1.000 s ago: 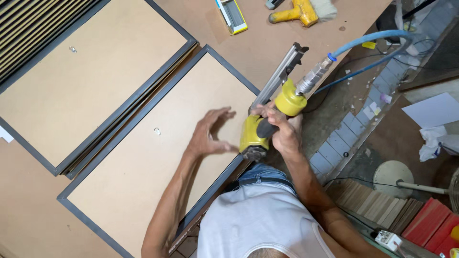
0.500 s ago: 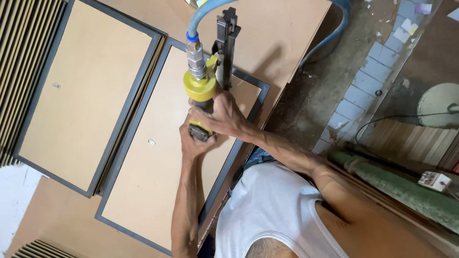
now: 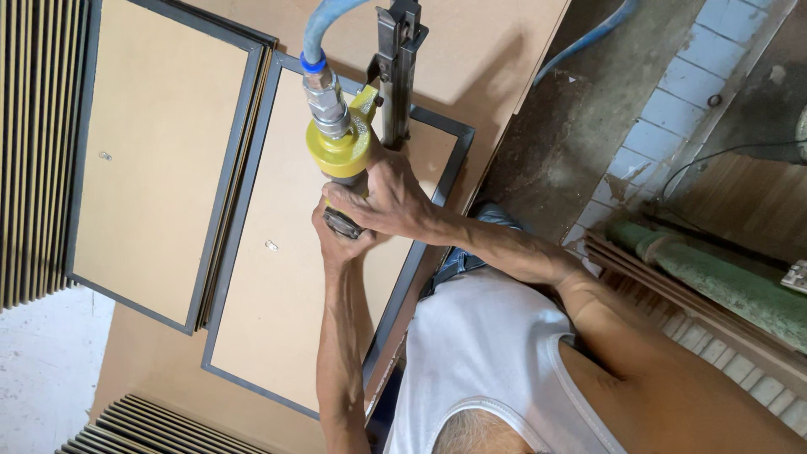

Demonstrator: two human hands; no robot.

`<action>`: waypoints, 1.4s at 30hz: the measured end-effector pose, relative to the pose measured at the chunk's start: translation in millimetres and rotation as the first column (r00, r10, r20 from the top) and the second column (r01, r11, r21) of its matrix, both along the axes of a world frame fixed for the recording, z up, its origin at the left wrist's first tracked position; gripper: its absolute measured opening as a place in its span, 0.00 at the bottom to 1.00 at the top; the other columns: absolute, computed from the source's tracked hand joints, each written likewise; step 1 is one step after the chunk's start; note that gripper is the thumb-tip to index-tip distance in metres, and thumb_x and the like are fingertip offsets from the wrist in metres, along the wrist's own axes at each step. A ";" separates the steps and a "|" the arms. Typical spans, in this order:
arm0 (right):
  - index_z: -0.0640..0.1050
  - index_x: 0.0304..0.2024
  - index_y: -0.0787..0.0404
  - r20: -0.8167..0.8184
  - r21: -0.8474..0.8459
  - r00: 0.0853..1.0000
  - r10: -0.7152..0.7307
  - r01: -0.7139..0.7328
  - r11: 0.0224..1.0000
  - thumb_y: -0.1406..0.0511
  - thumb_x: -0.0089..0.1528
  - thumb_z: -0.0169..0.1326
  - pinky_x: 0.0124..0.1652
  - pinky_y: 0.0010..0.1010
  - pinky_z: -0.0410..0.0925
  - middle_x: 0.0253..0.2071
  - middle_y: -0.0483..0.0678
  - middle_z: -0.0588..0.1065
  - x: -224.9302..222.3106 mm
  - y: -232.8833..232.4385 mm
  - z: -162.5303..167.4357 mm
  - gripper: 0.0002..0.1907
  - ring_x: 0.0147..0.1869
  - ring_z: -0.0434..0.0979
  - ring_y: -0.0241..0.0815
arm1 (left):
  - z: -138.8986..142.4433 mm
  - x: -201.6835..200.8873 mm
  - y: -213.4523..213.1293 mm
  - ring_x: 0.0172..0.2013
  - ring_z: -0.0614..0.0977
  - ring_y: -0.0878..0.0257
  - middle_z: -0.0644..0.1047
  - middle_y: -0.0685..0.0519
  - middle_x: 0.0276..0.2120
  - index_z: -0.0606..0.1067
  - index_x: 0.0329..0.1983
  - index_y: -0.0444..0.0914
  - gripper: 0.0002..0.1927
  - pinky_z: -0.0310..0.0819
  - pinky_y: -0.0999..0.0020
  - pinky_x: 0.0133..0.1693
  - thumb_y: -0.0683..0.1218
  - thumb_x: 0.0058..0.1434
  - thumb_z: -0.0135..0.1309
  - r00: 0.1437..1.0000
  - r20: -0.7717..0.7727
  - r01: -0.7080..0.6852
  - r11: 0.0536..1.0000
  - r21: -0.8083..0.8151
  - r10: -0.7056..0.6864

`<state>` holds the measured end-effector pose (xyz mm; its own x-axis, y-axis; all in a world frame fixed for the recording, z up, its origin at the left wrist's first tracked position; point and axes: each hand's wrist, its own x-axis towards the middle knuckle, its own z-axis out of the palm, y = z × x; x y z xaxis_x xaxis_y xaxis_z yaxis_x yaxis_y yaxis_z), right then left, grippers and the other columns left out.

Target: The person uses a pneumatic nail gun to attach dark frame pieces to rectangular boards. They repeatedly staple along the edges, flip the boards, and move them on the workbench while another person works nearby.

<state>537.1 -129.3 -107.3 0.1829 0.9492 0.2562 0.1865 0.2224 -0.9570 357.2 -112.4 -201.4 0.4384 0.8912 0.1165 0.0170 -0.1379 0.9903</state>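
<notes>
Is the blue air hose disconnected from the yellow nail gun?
No, the blue air hose runs into the metal fitting on the yellow nail gun.

**What the view leaves out**

The nail gun (image 3: pixel 357 143) has its grip buried under the right hand (image 3: pixel 388 200), and the left hand (image 3: pixel 336 240) beneath it shows only a few fingers, so the trigger cannot be seen. The top of its dark metal magazine (image 3: pixel 397 67) runs off the upper edge, as does the blue air hose (image 3: pixel 324 25). The gun's nose is hidden, so whether it touches the framed panel (image 3: pixel 277 277) cannot be told. A small metal fitting (image 3: pixel 271 245) on that panel is too small to make out. The second framed panel (image 3: pixel 155 151) is cut by the top edge.
</notes>
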 end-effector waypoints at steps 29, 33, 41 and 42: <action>0.70 0.54 0.71 0.045 -0.013 0.995 0.091 -0.090 0.996 0.57 0.63 0.61 0.46 0.41 0.75 0.40 0.59 0.79 -48.3 89.0 -27.2 0.27 0.42 0.83 0.52 | -7.2 -41.1 74.3 0.40 0.77 0.67 0.75 0.57 0.39 0.71 0.47 0.35 0.28 0.74 0.70 0.46 0.50 0.46 0.67 0.992 0.073 -0.105 0.994 0.032 0.102; 0.72 0.49 0.66 0.174 -0.135 0.974 0.143 -0.120 0.983 0.54 0.65 0.61 0.47 0.40 0.77 0.38 0.57 0.79 -55.3 104.4 -37.9 0.23 0.42 0.83 0.50 | -11.3 -45.2 86.9 0.40 0.76 0.67 0.74 0.56 0.39 0.71 0.47 0.35 0.29 0.73 0.70 0.46 0.52 0.46 0.68 0.991 0.083 -0.110 0.994 0.013 0.108; 0.72 0.52 0.68 0.106 0.019 0.991 0.085 -0.087 0.996 0.55 0.65 0.61 0.50 0.43 0.75 0.43 0.58 0.78 -55.8 100.3 -36.2 0.25 0.47 0.83 0.52 | -14.8 -48.2 84.6 0.38 0.77 0.68 0.75 0.57 0.37 0.72 0.47 0.34 0.32 0.74 0.71 0.43 0.54 0.43 0.68 0.983 0.087 -0.157 0.986 -0.050 0.161; 0.72 0.53 0.68 0.097 0.017 0.991 0.091 -0.093 0.996 0.55 0.65 0.61 0.51 0.43 0.75 0.43 0.58 0.78 -56.0 100.7 -35.5 0.26 0.47 0.83 0.52 | -16.2 -49.5 84.3 0.38 0.78 0.68 0.75 0.57 0.37 0.72 0.47 0.34 0.31 0.74 0.71 0.43 0.54 0.43 0.68 0.984 0.083 -0.157 0.987 -0.042 0.160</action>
